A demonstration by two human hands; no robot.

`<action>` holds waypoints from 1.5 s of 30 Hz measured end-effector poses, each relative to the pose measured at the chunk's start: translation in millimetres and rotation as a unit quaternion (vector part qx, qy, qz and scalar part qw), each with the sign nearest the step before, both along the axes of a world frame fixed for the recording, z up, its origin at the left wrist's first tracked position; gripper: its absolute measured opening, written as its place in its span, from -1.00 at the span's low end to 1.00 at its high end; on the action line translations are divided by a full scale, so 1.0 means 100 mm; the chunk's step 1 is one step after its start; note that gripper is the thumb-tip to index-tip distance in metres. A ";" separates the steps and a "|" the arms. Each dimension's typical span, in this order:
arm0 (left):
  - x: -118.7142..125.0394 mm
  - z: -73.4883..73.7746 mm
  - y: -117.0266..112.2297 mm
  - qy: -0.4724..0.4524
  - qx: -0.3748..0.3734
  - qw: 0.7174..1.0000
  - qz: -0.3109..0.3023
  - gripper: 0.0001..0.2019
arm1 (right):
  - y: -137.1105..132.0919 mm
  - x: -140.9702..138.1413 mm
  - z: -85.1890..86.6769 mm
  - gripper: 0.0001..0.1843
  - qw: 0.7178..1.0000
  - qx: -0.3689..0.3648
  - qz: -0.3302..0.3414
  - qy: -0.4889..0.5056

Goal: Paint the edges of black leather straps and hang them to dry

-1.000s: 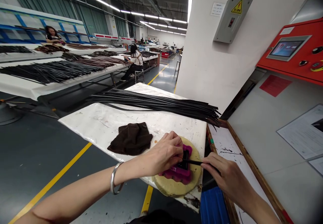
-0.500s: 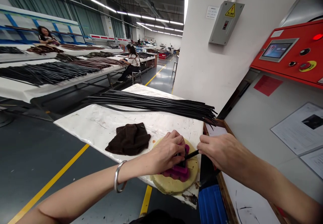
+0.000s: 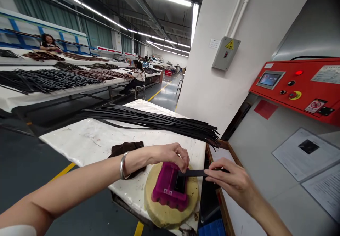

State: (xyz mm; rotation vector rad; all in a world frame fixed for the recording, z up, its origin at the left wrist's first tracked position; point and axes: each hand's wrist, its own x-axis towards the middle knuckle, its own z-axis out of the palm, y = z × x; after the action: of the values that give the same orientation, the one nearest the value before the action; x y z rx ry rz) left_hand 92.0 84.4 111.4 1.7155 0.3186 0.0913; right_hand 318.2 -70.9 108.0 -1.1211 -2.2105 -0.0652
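Observation:
A magenta block-shaped fixture point(image 3: 168, 186) sits on a round tan pad point(image 3: 162, 216) at the near corner of a white-covered table point(image 3: 87, 140). A black strap point(image 3: 195, 173) lies across the fixture's top slot. My left hand point(image 3: 171, 155) curls over the fixture's far end and pinches the strap there. My right hand point(image 3: 231, 181) grips the strap's other end, just right of the table edge. A silver bangle point(image 3: 122, 165) is on my left wrist.
A bundle of long black straps point(image 3: 156, 121) lies across the table's far side. A dark brown cloth point(image 3: 126, 147) is behind my left forearm. A red control panel point(image 3: 294, 87) on a grey machine stands to the right. People sit at long tables with straps at the left.
My left hand has lifted off the fixture's top, so the magenta block now shows fully. The right hand pulled the strap level. The view tilted upward.

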 end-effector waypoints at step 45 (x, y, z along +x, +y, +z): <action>-0.97 -0.84 -0.69 -0.170 -0.087 0.795 0.576 -0.56 | -0.05 -0.58 -1.02 -0.87 0.983 -0.032 -0.084 0.162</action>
State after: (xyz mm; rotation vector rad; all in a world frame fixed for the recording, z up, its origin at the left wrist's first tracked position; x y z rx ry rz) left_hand -4.9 15.2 27.9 1.0660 1.0278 1.2107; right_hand 260.3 -75.4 6.4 -1.2557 -1.8398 0.1099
